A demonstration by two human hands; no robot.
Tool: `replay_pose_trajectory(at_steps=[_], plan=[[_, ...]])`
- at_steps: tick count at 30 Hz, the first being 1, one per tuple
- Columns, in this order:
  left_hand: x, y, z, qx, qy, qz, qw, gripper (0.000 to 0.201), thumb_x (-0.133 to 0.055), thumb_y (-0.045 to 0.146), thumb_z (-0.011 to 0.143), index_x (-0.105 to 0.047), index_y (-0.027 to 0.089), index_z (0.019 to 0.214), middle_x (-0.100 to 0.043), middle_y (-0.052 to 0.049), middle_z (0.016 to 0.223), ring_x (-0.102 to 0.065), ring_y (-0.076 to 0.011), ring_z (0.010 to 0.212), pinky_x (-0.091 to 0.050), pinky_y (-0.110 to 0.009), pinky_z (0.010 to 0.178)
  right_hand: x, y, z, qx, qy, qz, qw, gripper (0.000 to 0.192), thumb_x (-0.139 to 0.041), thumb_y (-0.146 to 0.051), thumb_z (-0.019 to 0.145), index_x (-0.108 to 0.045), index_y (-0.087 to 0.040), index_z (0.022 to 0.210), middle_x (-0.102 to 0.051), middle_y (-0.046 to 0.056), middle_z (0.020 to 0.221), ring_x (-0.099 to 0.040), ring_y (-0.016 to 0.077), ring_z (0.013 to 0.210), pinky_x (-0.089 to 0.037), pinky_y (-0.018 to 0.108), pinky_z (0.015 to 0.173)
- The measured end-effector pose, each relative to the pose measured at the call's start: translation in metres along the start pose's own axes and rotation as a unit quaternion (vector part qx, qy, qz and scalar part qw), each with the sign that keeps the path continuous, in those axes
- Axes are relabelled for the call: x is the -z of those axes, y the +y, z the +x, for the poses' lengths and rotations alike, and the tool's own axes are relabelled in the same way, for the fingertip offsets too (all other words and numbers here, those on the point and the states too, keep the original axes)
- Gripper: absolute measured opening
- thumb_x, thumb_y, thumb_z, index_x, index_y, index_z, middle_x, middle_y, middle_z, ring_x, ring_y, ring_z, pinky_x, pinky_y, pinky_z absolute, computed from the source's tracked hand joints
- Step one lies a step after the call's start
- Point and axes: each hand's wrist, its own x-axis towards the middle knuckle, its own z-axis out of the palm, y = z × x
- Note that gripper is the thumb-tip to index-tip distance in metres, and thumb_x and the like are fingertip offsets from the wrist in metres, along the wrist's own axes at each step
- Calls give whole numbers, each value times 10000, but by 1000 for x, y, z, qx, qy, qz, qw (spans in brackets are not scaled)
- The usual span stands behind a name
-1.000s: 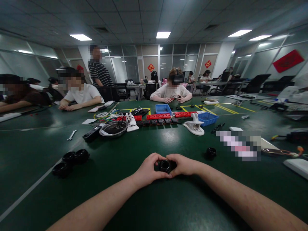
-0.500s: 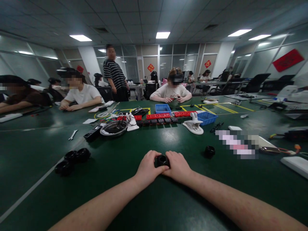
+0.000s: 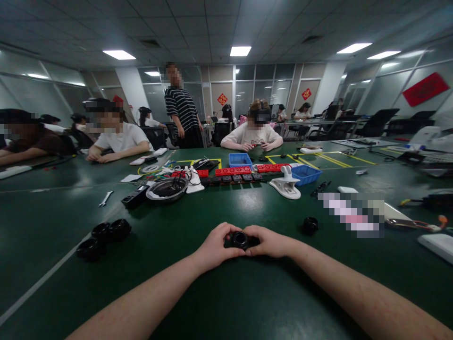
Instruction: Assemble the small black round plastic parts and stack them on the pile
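A small black ring-shaped part (image 3: 240, 240) sits between both my hands just above the green table (image 3: 219, 208). My left hand (image 3: 215, 246) grips its left side with thumb and fingers. My right hand (image 3: 269, 241) grips its right side. The part's round opening faces up toward me. Another black round part (image 3: 310, 225) rests on the table to the right of my hands. A cluster of three black round parts (image 3: 102, 234) lies to the left.
Farther back stand a metal bowl (image 3: 166, 189), a white clamp-like piece (image 3: 286, 184), red and black blocks (image 3: 233, 174), two blue bins (image 3: 305, 174) and a wrench (image 3: 105, 198). Other people sit across and at left; one in a striped shirt stands behind.
My hands turned the black part and shifted slightly while still holding it. The standing person in the striped shirt walked to the right.
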Motion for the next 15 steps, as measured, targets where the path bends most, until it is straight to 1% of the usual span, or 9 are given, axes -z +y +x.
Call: replay_pose_trajectory(at_steps=[10,13,15], plan=[[-1,-2,-1,-4,4,-6,1000,379,-654,338,599,-533,204,933,-470,4,818,-435,-130,692,-365,-224,596,0,1,0,7,5,27,1000,204,-588,-217,675,-545,-137,858,-518,4,809,-479,146,777,-368,239,687],[-2,-2,0,-4,7,-6,1000,378,-653,346,600,-534,201,928,-469,3,813,-432,-130,689,-361,-223,592,-1,1,1,0,7,30,1000,208,-589,-225,672,-545,-138,856,-519,4,813,-478,143,769,-366,238,679],[-2,-2,0,-3,9,-5,1000,377,-651,362,596,-537,197,915,-471,3,809,-432,-131,687,-359,-223,588,-1,2,1,-18,6,38,999,225,-595,-244,664,-538,-138,854,-517,-1,798,-477,136,739,-367,230,650]])
